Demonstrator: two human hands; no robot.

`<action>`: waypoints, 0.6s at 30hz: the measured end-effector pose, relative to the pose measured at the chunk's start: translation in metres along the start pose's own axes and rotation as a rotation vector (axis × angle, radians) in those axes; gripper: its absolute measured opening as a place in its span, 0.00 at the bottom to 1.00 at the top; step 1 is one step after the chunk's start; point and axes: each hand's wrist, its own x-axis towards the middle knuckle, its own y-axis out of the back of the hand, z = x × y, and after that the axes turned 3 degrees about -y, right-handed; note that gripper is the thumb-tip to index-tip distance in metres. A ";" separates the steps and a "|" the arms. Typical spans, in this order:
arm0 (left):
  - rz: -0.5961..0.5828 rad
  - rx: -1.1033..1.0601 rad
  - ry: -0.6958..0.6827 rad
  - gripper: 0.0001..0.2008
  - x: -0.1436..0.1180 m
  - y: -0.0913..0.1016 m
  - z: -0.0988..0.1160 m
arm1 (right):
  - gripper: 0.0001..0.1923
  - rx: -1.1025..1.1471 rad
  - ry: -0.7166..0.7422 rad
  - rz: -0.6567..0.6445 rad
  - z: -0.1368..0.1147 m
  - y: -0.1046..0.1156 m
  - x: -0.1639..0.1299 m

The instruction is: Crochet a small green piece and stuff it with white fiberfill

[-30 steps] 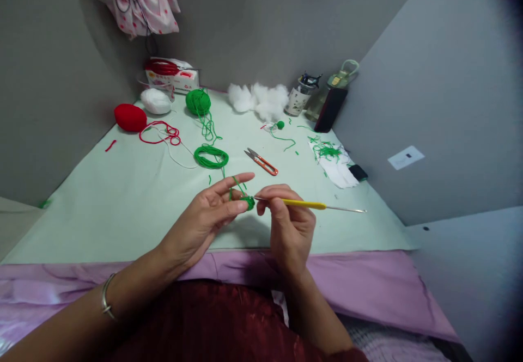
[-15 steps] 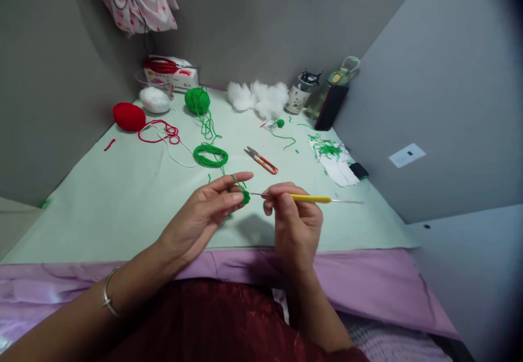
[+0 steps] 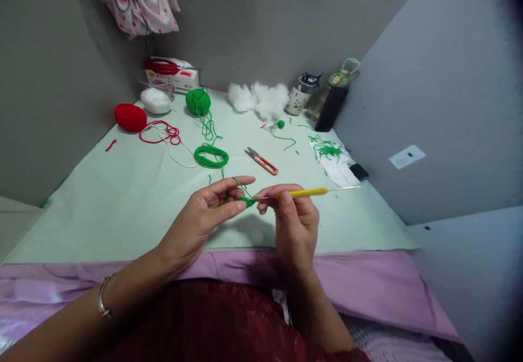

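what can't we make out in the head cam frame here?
Head view, the only one:
- Hook end of the crochet hook: buried in the green crochet piece between left hand and right hand.
- Stitches in that piece: too small.
- Print on the box at the back: too small to read.
- Pink spotted fabric: cut off by the top edge.
- Dark object beside the white sheet: too small to identify.

Orange scissors lie mid-tabletop. Red yarn ball sits near the left edge. White stuffing and a jar occupy the far edge.
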 end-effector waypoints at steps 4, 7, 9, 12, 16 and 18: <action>0.049 0.096 -0.093 0.18 -0.002 -0.002 -0.002 | 0.11 -0.398 0.355 -0.047 0.003 -0.001 -0.009; 0.040 -0.065 -0.031 0.22 -0.002 -0.005 -0.004 | 0.16 -0.699 0.656 -0.026 0.010 -0.003 -0.014; -0.022 -0.248 0.118 0.24 0.000 -0.006 -0.004 | 0.17 -0.726 0.673 0.006 0.011 -0.004 -0.015; -0.073 -0.382 0.236 0.21 0.004 -0.004 -0.001 | 0.13 -0.423 0.429 0.035 0.006 -0.003 -0.010; -0.057 -0.282 0.144 0.22 0.003 -0.003 0.002 | 0.10 -0.062 0.165 0.038 0.000 -0.003 -0.002; -0.049 -0.209 0.090 0.21 0.001 -0.004 0.001 | 0.09 -0.078 0.142 -0.009 0.000 -0.005 -0.001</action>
